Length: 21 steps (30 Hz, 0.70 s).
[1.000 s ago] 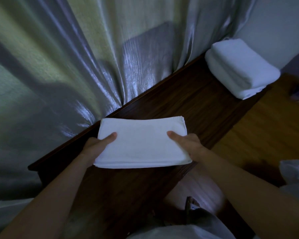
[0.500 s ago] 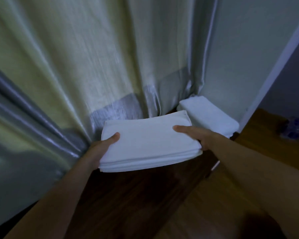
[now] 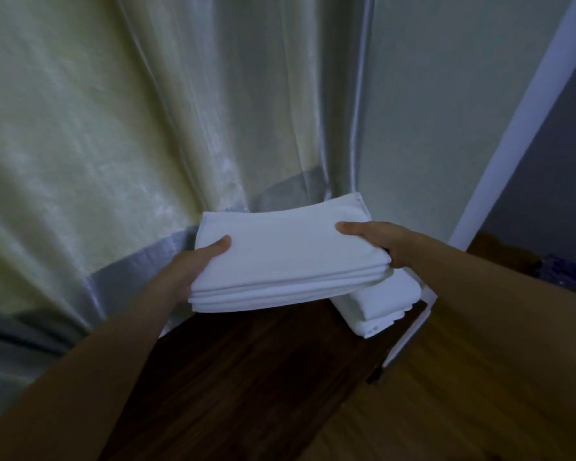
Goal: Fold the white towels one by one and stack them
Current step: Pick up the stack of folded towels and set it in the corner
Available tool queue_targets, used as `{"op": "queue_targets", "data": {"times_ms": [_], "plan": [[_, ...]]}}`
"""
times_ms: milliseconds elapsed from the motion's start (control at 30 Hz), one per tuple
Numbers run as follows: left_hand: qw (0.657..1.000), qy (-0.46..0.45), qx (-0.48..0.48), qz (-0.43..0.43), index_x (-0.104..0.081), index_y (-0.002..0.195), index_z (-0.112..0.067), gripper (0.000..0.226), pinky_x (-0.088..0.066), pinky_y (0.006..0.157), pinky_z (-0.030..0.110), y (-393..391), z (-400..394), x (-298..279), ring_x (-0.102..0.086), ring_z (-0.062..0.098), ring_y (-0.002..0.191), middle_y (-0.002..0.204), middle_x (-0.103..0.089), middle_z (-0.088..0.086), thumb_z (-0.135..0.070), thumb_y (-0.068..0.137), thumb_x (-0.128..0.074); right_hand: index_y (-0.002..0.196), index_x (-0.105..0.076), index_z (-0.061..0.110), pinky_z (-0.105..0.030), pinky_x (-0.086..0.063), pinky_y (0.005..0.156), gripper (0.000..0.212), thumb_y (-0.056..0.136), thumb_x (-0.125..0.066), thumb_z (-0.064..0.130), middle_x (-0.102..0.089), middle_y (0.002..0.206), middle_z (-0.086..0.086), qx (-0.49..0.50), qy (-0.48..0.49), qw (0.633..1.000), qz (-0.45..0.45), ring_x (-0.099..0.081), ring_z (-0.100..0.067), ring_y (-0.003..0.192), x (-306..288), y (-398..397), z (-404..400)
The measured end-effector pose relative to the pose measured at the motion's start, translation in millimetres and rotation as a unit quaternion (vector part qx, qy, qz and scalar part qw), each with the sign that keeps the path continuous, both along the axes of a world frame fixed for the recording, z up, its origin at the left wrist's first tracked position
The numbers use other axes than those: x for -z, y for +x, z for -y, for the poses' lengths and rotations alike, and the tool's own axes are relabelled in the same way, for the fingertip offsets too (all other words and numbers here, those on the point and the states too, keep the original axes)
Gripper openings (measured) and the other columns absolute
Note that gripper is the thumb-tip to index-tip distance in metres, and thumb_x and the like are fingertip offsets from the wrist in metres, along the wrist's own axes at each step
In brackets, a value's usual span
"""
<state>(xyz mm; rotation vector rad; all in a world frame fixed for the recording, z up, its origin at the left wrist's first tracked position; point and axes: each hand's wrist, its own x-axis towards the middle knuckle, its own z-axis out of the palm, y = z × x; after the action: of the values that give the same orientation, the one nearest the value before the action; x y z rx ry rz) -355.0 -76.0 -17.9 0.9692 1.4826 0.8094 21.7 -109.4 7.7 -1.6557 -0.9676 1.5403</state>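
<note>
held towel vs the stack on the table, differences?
The held towel is in the air, gripped at its ends by the left hand and right hand; the stack rests on the dark table, untouched. The held towel shows fully, with layered edges facing the camera; the stack is mostly hidden beneath it. Both are white and folded.

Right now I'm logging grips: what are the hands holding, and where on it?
A folded white towel, held by its two short ends: left hand on the left end, right hand on the right, thumbs on top.
</note>
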Motion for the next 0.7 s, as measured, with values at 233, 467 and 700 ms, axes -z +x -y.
{"op": "queue_targets", "data": {"times_ms": [233,467,700], "plan": [[0.993,-0.028,0.114,0.003,-0.07,0.119,-0.007,0.078,-0.054,0.101,0.045,78,-88,24,-0.071,0.033,0.106,0.114,-0.074,0.015,-0.062,0.066,-0.083,0.126,-0.066,0.008,-0.043,-0.055,0.1,0.079,0.063,-0.092,0.049,-0.076,0.113,-0.01,0.08,0.004,0.996,0.025,-0.074,-0.028,0.104,16,67,-35],[0.98,-0.032,0.192,-0.026,-0.072,0.11,-0.009,0.078,-0.062,0.08,0.036,163,-156,41,-0.076,0.026,0.089,0.105,-0.078,0.012,-0.065,0.058,-0.087,0.117,-0.067,0.009,-0.027,-0.06,0.055,0.066,0.068,-0.091,0.046,-0.08,0.092,-0.005,0.201,-0.026,0.979,-0.015,-0.078,-0.02,0.078,41,122,-40],[0.944,0.006,0.299,-0.135,-0.074,0.108,-0.011,0.1,-0.058,0.091,0.038,226,-223,57,-0.076,0.023,0.095,0.099,-0.079,0.004,-0.078,0.035,-0.089,0.127,-0.064,0.005,-0.042,-0.061,0.087,0.061,0.077,-0.088,0.03,-0.076,0.112,-0.014,0.34,-0.05,0.926,-0.154,-0.075,-0.03,0.099,100,125,-14]]}}
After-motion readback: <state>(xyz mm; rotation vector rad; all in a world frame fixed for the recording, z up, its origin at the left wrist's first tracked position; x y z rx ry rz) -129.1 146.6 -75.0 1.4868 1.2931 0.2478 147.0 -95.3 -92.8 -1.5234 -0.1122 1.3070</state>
